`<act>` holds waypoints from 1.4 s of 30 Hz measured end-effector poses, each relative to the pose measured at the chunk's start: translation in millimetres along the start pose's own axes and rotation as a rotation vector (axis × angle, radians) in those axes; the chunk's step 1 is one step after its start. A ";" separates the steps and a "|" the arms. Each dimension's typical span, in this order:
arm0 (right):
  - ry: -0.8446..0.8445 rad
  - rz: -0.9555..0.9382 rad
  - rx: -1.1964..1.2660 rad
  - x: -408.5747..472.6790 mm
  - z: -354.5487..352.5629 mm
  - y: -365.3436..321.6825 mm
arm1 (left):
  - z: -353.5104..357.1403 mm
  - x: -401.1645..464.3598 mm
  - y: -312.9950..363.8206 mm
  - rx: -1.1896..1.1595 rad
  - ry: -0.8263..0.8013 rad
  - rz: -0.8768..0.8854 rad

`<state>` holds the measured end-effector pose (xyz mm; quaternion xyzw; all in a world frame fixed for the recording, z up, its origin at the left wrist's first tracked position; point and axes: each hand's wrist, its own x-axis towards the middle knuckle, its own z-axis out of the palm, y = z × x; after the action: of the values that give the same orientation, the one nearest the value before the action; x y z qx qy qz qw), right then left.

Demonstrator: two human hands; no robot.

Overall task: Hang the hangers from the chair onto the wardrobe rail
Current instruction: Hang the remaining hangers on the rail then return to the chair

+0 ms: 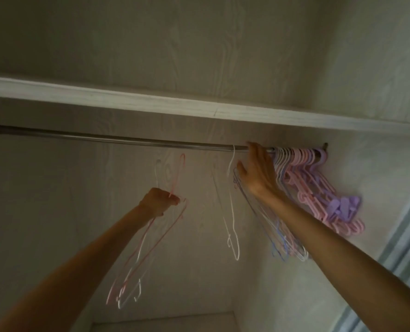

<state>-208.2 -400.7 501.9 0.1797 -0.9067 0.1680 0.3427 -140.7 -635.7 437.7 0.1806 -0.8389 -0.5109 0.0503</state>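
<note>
A metal wardrobe rail (117, 137) runs under a white shelf. My left hand (159, 201) is raised below the rail, closed on two thin hangers (148, 250), one pink and one white, their hooks pointing up. My right hand (259, 171) rests against the rail near its right end, fingers spread against a bunch of thin hangers (283, 238) hanging there. A single white hanger (231, 212) hangs on the rail just left of that hand. Several thicker pink and purple hangers (328, 197) crowd the rail's far right end.
A white shelf (151, 104) sits right above the rail, leaving little gap. Wardrobe back and side walls enclose the space. The rail's left stretch is bare. A striped curtain or door edge (400, 248) shows at the right.
</note>
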 end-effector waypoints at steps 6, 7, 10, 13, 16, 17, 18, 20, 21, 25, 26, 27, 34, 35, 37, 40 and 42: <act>-0.268 -0.118 -0.233 52.2 25.3 4.3 | -1.0 8.9 7.1 0.009 -0.003 -0.013; -0.261 -0.122 -0.230 52.1 31.0 7.7 | -1.4 10.0 7.2 0.010 -0.004 -0.013; -0.129 -0.200 -0.233 48.3 35.6 22.6 | -2.4 8.5 10.1 0.006 -0.015 -0.026; -0.033 -0.272 -0.225 44.1 30.7 44.4 | -1.6 5.7 9.5 0.023 -0.009 -0.002; 0.004 -0.261 -0.313 42.1 22.5 70.5 | 1.5 5.7 9.7 0.017 0.000 -0.002; 0.005 -0.235 -0.336 41.2 19.5 78.0 | 1.8 4.5 10.5 0.015 0.002 -0.005; 0.003 -0.207 -0.348 40.0 16.7 84.5 | 2.5 4.3 10.9 0.013 -0.005 -0.003; -0.010 -0.176 -0.360 36.7 10.7 94.4 | 5.0 5.4 10.6 0.010 -0.026 0.005; -0.021 -0.176 -0.371 36.0 8.3 97.6 | 5.6 4.6 10.9 0.007 -0.033 0.007; -0.098 -0.097 -0.426 35.2 1.4 105.0 | 7.9 3.2 8.7 -0.008 -0.041 -0.018; -0.111 -0.071 -0.436 35.2 0.7 106.1 | 8.1 3.5 7.4 -0.020 -0.055 -0.019; -0.127 -0.055 -0.442 34.8 0.2 107.0 | 6.9 0.9 6.3 -0.035 -0.051 -0.017; -0.019 -0.024 -0.263 18.1 -3.4 73.7 | 4.4 -11.2 -7.1 -0.112 -0.055 -0.023; 0.042 0.000 -0.150 6.9 4.6 59.7 | 4.2 -16.8 -8.2 -0.114 -0.043 -0.031; -0.024 0.114 0.185 -20.2 20.3 26.0 | 8.0 -19.9 -11.5 -0.119 -0.045 -0.063; -0.766 0.284 0.654 -75.5 38.7 -30.4 | 16.2 -33.1 -18.5 -0.192 -0.122 -0.118; -1.100 0.331 0.763 -108.0 42.7 -62.0 | 22.4 -41.8 -22.5 -0.237 -0.167 -0.124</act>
<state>-129.1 -450.7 409.3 0.2059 -0.8418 0.4100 -0.2845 -102.2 -611.3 411.6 0.1819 -0.7613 -0.6217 -0.0302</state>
